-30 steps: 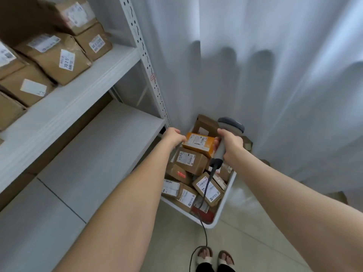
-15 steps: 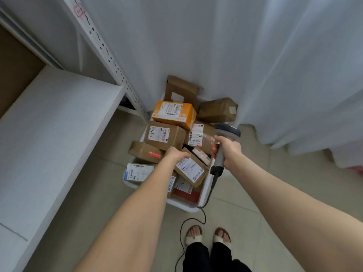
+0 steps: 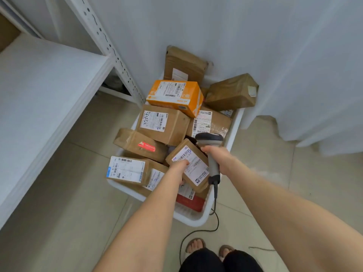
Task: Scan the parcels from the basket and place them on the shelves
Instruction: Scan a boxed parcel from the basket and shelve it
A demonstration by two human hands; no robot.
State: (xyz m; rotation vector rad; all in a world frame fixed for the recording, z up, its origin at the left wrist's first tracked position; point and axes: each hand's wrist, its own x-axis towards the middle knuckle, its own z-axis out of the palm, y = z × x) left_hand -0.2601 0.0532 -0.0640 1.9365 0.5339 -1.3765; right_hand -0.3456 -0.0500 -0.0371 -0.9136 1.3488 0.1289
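A white basket (image 3: pixel 193 219) on the floor is heaped with several cardboard parcels. My left hand (image 3: pixel 177 168) grips a small brown parcel (image 3: pixel 191 163) with a white label at the near right of the heap, thumb on its label. My right hand (image 3: pixel 218 156) holds a grey barcode scanner (image 3: pixel 211 146) by its handle just to the right of that parcel, its head over the heap. An orange parcel (image 3: pixel 176 95) lies on top further back.
A white metal shelf (image 3: pixel 45 99) runs along the left, with an upright post (image 3: pixel 110 50) next to the basket. A white curtain (image 3: pixel 255 46) hangs behind and to the right. The scanner cable (image 3: pixel 196 230) trails on the tiled floor by my feet (image 3: pixel 208 250).
The view has tilted down from the upper shelves to the basket. My left hand went from the orange parcel to the small brown parcel nearer me; my right hand followed with the scanner.
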